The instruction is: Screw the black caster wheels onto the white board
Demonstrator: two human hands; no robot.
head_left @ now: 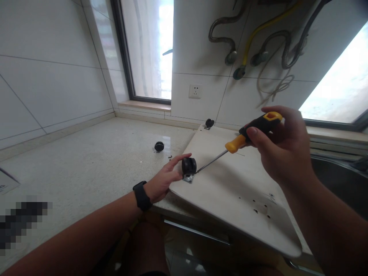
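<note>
A yellow and black screwdriver (260, 128) is gripped by its handle in my right hand (287, 149). Its shaft slants down to the left, and the tip meets the mounting plate beside a black caster wheel (189, 166). My left hand (163, 180), with a dark watch on the wrist, holds that caster between its fingers at the near left corner of a white board (227, 180). Another caster (209, 122) stands at the board's far left corner. Screw holes show in the board's near right part.
A loose caster (159, 146) lies on the speckled counter (115, 165), with small screws (170, 157) near the board. A sink (339, 184) is at the right. The board overhangs the counter's front edge above a drawer handle (198, 232). Hoses (250, 38) hang on the back wall.
</note>
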